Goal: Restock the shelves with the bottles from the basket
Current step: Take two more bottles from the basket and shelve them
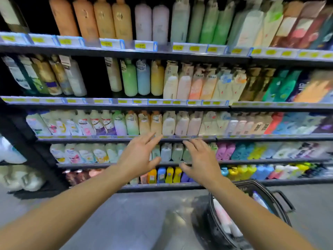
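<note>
Both arms reach toward a tall store shelf unit packed with rows of bottles. My left hand is open with fingers spread, in front of the third and fourth shelf rows, holding nothing. My right hand is also open and empty, fingers spread, a little to the right at the same height. A black basket stands on the floor at the lower right, under my right forearm, with pale bottles lying inside. Pale green bottles on the fourth shelf sit just behind my hands.
A dark gap shows on the second shelf between bottle groups. White bagged goods lie at the lower left beside the black shelf upright. The grey floor stretches in front of the shelves. Yellow price tags line each shelf edge.
</note>
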